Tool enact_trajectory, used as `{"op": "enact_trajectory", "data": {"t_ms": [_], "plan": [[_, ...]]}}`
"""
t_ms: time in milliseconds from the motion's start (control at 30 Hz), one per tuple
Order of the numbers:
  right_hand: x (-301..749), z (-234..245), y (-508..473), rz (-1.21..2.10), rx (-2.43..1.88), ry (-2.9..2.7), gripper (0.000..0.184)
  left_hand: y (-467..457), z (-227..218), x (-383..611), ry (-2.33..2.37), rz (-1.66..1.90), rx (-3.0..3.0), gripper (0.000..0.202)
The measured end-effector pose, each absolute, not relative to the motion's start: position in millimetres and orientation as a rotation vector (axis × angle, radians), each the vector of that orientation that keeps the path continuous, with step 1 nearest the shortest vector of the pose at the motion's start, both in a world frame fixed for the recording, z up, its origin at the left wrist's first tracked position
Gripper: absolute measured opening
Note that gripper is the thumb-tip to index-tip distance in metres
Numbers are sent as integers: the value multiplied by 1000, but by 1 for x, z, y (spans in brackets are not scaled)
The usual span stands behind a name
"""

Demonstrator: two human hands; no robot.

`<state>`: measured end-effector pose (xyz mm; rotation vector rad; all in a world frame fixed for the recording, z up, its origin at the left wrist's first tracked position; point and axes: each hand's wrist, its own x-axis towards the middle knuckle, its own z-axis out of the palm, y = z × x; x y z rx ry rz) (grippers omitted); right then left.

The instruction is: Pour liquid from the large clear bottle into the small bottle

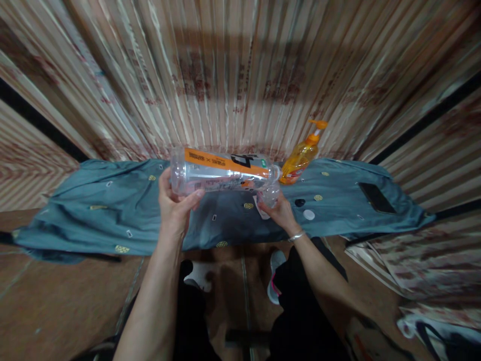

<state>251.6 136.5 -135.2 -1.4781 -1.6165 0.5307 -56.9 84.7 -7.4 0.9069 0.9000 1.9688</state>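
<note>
A large clear plastic bottle point(225, 173) with an orange and silver label lies sideways above the cloth, its neck toward the right. My left hand point(176, 203) is closed around the base end of this bottle. Just below the uncapped-looking neck, my right hand point(280, 213) grips a small clear plastic container point(270, 193); its exact kind is hard to make out. An orange pump bottle point(300, 158) of yellow-orange liquid stands behind the bottle's mouth. Beside my right hand, a pale pinkish flat piece point(262, 209) shows on the cloth, partly hidden.
A patterned blue-green cloth point(97, 200) covers the narrow table. On its right part are a dark phone-like slab point(376, 197), a small black item point(299, 202) and a white disc point(308, 214). A pleated curtain point(233, 75) hangs behind. A bag point(443, 336) sits at lower right.
</note>
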Motion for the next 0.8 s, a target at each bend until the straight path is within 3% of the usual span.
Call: {"op": "enact_trajectory", "data": {"t_ms": [800], "plan": [[252,-133,135,537,-1479,-1625,77,85,-7,-57,919,1965,938,81]]}}
